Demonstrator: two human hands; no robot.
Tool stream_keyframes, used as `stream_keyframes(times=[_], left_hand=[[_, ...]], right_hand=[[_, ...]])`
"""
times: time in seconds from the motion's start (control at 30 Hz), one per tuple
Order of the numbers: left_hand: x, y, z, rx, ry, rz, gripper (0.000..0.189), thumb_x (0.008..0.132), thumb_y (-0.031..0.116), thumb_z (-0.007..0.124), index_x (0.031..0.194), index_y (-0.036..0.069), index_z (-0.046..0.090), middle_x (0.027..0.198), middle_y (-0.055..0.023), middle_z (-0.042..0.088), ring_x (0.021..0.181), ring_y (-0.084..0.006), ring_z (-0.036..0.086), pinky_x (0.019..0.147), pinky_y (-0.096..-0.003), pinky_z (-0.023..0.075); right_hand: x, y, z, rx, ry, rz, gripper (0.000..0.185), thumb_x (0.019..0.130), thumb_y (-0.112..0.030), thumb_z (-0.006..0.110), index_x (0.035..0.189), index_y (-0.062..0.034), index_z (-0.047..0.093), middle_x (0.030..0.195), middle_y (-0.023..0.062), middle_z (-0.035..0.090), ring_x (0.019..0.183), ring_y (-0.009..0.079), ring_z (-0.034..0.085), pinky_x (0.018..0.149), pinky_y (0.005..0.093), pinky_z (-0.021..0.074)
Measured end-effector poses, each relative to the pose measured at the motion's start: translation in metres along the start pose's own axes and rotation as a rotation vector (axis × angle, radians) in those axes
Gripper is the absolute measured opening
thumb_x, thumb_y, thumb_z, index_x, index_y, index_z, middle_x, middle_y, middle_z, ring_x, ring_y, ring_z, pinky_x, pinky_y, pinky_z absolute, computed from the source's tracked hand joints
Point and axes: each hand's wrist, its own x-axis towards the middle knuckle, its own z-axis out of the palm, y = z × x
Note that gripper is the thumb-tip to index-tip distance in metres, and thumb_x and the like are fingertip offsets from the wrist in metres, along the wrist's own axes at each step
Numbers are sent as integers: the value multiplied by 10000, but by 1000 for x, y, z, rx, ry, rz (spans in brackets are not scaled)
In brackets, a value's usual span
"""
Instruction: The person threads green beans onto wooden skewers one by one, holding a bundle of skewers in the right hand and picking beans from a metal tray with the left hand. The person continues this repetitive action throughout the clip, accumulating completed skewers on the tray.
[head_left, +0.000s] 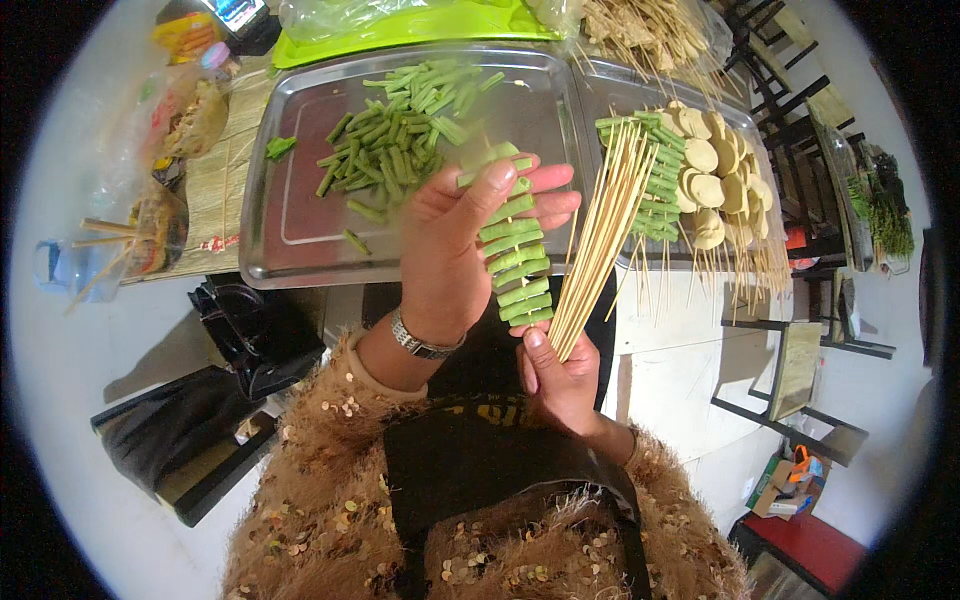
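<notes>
My left hand (457, 232) holds the upper part of a skewer of cut green bean pieces (519, 262), its thumb on a piece near the skewer's tip. The pieces lie crosswise in a row along the stick. Lower down, my right hand (562, 367) pinches the bottom of that skewer and also grips a fanned bundle of bare bamboo skewers (600, 232). Loose cut green beans (397, 150) lie in a heap on a metal tray (322, 262) beyond my left hand. Finished-looking green bean skewers (660, 195) rest on a second metal tray to the right, partly behind the bundle.
Skewered pale round slices (705, 165) share the right tray, their sticks jutting over its near edge. Behind stand a lime green tray (420, 34) and more skewered food (645, 30). Plastic bags (199, 120) lie at left. A stool (795, 371) is at right, a bag-laden chair (187, 442) at left.
</notes>
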Motion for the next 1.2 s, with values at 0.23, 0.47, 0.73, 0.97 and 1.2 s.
stream_keyframes(times=[0.23,0.47,0.73,0.97,1.2], left_hand=[[1,2,-4,14,-130,21,473,915,277,479,1174,-113,418,1109,-264,553,965,-291,607,840,-337,503],[-12,1,-9,159,-169,55,327,911,89,456,1205,-54,448,1126,-201,568,995,-248,590,836,-329,495],[-1,24,-33,1159,-383,409,363,856,95,556,1195,-14,488,1129,-160,586,1043,-237,568,900,-335,430],[-4,47,-53,1571,-66,734,239,758,69,656,987,28,600,1051,-119,597,969,-288,566,809,-346,458],[-17,58,-101,1614,11,558,143,684,55,670,808,39,601,835,-80,570,818,-270,551,703,-366,449]], right_hand=[[4,-11,10,-30,14,-75,158,923,-128,477,937,16,540,482,-7,406,371,72,320,367,208,260],[8,-35,16,-101,-16,-11,183,934,-151,465,996,-5,558,555,5,470,439,59,403,404,187,313],[-14,-48,-34,-141,227,-243,194,917,-174,493,953,8,551,528,13,451,395,71,361,376,197,281],[3,-70,-55,-51,416,-95,388,954,-278,413,1222,0,447,508,-12,434,370,43,313,329,184,221],[-28,-39,-35,-69,250,-402,314,936,-263,448,1061,24,435,485,8,427,378,84,381,346,195,295]])
